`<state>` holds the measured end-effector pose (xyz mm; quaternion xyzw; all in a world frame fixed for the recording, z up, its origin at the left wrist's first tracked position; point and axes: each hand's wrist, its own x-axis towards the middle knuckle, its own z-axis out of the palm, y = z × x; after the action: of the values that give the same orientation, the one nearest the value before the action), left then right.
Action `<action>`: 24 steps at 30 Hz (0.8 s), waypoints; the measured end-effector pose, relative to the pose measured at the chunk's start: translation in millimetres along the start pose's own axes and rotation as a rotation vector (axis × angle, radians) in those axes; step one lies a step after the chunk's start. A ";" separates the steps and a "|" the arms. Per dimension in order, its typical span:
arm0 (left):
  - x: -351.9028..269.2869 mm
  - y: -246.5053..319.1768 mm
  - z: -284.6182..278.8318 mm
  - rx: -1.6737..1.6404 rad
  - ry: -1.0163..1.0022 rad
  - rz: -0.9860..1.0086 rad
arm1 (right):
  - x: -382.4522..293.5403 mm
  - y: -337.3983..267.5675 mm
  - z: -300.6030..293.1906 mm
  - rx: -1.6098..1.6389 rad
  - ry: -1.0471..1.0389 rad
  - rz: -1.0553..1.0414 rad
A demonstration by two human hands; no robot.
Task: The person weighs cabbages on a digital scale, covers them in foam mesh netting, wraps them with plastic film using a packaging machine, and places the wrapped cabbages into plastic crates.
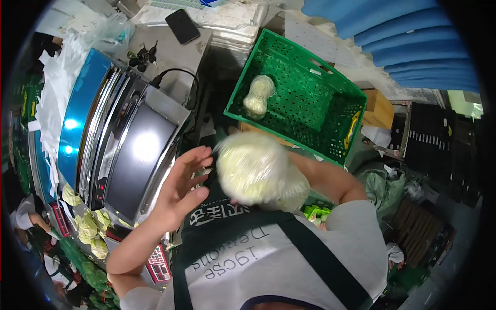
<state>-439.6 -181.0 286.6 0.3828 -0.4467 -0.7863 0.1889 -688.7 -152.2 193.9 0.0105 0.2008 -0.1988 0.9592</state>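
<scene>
A pale green cabbage [252, 166] in shiny plastic film is held up before my chest. Against its lower right side is another pale head in a white foam net [294, 190]. My right forearm [325, 174] reaches in behind both heads, which hide the right hand; they appear to rest in its hold. Just left of the cabbage, my left hand [182, 186] is open, its fingers apart and curved towards the film. A green plastic crate [302, 139] stands beyond, with pale netted produce [259, 97] lying at its left end.
On my left stands a film-wrapping machine [139, 143] with a blue film roll [83, 120]. A phone [183, 26] and keys [142, 56] lie on the metal table behind it. Loose cabbage leaves [87, 228] and a red scale [159, 263] sit nearer. A cardboard box [378, 108] is beyond the crate.
</scene>
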 end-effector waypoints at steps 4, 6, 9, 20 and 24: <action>20.4 -26.5 14.1 0.044 0.190 0.015 | -24.0 -17.8 -159.7 -0.273 0.057 -0.495; 22.2 -35.2 8.5 0.047 0.205 -0.034 | -40.4 -57.6 -207.8 -0.130 0.573 -0.599; 24.6 -57.9 -9.3 0.168 0.332 0.006 | -72.4 -83.7 -328.3 -0.046 0.996 -0.597; -131.2 -100.4 -55.7 0.218 1.086 -0.074 | -19.7 -104.4 -381.7 -0.887 1.826 -0.188; -210.9 -133.0 -124.2 0.321 1.480 -0.077 | 54.8 -161.7 -242.2 -1.264 1.779 -0.791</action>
<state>-203.9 -45.0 227.0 0.8487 -0.2987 -0.2557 0.3536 -797.3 -297.5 -40.4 -0.3980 0.8567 -0.2712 0.1845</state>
